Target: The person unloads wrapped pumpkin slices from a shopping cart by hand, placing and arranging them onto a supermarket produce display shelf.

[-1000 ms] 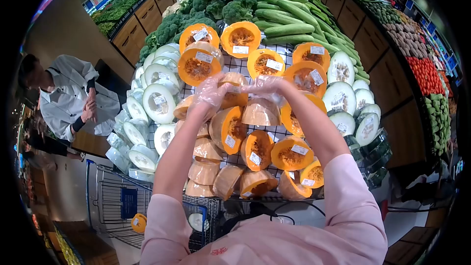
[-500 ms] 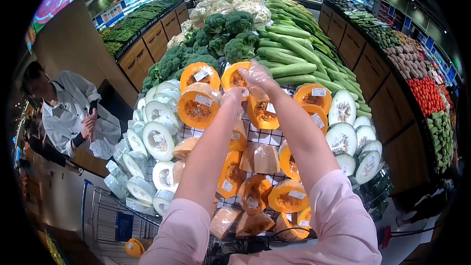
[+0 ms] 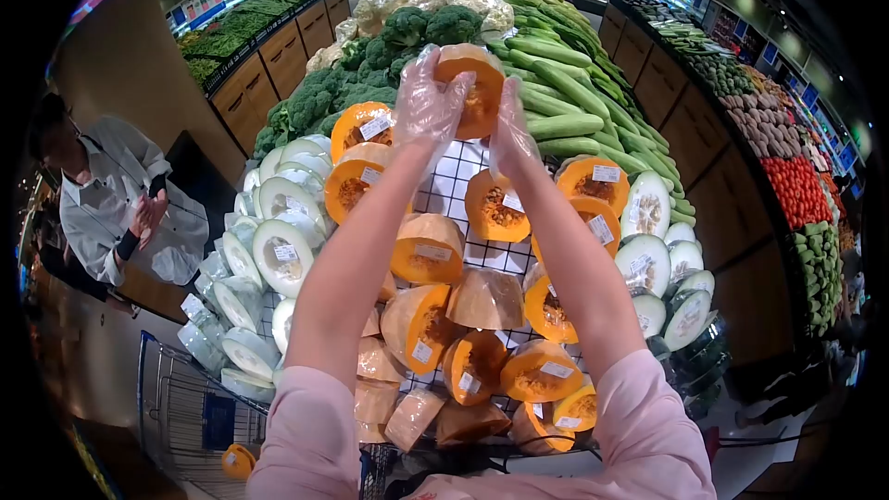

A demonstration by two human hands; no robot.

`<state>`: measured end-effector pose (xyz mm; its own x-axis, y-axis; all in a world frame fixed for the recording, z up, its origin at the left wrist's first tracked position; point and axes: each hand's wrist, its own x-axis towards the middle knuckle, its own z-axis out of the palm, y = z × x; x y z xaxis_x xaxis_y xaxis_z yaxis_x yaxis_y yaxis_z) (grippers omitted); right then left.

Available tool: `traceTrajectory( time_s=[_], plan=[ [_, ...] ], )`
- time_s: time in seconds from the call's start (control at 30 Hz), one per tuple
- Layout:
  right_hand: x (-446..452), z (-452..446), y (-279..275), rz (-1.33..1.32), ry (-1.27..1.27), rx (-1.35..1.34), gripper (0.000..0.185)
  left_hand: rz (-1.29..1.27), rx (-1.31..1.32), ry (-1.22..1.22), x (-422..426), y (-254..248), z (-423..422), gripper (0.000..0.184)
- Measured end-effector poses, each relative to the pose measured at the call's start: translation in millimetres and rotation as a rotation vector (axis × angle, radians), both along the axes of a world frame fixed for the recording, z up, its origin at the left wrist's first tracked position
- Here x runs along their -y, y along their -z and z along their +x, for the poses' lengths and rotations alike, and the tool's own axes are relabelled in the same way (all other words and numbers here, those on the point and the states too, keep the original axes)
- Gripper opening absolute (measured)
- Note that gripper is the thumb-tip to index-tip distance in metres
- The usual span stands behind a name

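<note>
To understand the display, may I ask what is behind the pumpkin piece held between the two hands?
Behind the pumpkin piece, broccoli shows above it and long green vegetables to its right. What it covers directly cannot be seen.

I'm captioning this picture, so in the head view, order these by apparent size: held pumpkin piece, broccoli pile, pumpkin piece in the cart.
1. Broccoli pile
2. Held pumpkin piece
3. Pumpkin piece in the cart, clearly smallest
</note>
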<state>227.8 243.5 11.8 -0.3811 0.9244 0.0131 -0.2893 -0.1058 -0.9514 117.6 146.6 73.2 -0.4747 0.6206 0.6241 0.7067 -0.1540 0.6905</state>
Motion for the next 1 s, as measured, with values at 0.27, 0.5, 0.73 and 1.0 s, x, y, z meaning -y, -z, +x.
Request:
traceTrajectory(
  time_s=[0.27,0.5,0.73,1.0],
  plan=[
    [41.5,-11.1,11.3,-0.502,-0.233,-0.412,0.076,-0.379,-0.616,0.209,-61.2,8.2,-16.4,0.058],
    [36.9,-24.8,24.2,-0.71,-0.154,-0.362,0.073,-0.175,-0.302,0.107,-67.8,55.6,-51.1,0.055],
    [33.7,-26.1,27.1,-0.812,-0.114,-0.476,0.068,-0.385,-0.426,-0.124,12.0,30.8,-27.2,0.052],
    [30.6,3.7,15.9,-0.592,-0.387,-0.497,0.062,-0.026,-0.319,0.034,133.8,28.5,-32.4,0.041]
  ],
)
